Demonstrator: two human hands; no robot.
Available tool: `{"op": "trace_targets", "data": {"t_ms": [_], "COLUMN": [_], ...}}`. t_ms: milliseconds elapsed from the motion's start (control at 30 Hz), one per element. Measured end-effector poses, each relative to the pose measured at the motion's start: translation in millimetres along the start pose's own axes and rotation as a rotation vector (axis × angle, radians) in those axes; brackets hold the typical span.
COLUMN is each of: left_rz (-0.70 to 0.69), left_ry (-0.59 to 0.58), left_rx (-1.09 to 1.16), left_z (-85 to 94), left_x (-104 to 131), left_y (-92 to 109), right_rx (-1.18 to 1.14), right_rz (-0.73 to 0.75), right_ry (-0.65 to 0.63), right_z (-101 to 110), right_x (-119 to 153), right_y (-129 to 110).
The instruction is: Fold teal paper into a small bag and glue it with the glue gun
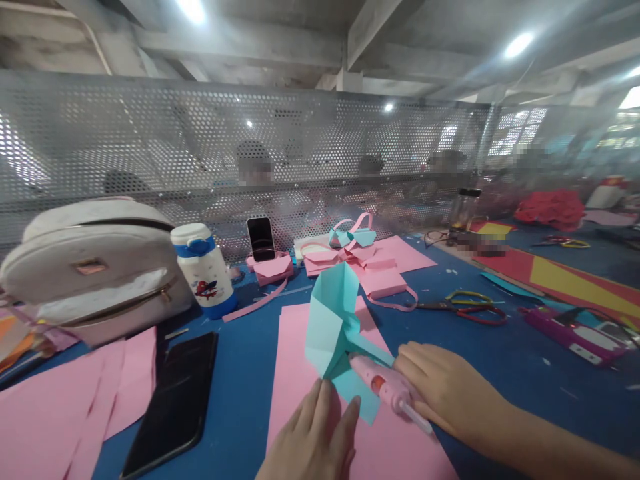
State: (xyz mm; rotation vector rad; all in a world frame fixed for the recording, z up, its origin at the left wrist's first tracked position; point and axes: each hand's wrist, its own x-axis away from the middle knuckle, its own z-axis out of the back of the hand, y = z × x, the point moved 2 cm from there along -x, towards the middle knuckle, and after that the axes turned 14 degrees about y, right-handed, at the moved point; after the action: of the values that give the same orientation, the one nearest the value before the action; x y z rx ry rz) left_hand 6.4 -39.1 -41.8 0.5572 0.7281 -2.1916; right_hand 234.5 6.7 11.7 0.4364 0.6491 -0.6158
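A folded teal paper piece (326, 327) stands on pink paper sheets (293, 360) in front of me, its upper panels upright and a lower flap lying flat. My left hand (313, 433) rests at its near edge, fingers stretched out and thumb apart, fingertips touching the teal paper. From the right, my right hand (440, 387) is closed around a pink hot glue gun (383, 387). The gun's nozzle points into the fold of the teal piece, and a clear glue stick protrudes from its back. Whether the nozzle touches the paper I cannot tell.
Behind are small pink paper bags (383, 280) and a phone (261, 239) propped upright. Scissors (463, 303) and a purple device (575, 333) lie right. Leftward are a black phone (175, 400), a bottle (204, 273), a backpack (100, 267) and pink sheets (60, 400).
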Motion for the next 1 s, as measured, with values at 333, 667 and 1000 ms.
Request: {"op": "trace_targets", "data": {"t_ms": [333, 667, 1000], "left_rz": [-0.011, -0.014, -0.006], "left_ry": [-0.007, -0.033, -0.062], "left_rx": [-0.003, -0.019, 0.037], "left_z": [2.0, 1.1, 3.6], "left_x": [-1.8, -0.8, -3.7], "left_y": [-0.7, -0.5, -1.9], "right_rx": [-0.588, -0.433, -0.337], "right_rz": [-0.666, -1.033, -1.074], "right_ry": [-0.251, -0.154, -0.030], "right_z": [21.3, 28.7, 50.8], "right_x": [-3.8, 19.6, 30.1], "right_y": [7.3, 41.8, 102.3]}}
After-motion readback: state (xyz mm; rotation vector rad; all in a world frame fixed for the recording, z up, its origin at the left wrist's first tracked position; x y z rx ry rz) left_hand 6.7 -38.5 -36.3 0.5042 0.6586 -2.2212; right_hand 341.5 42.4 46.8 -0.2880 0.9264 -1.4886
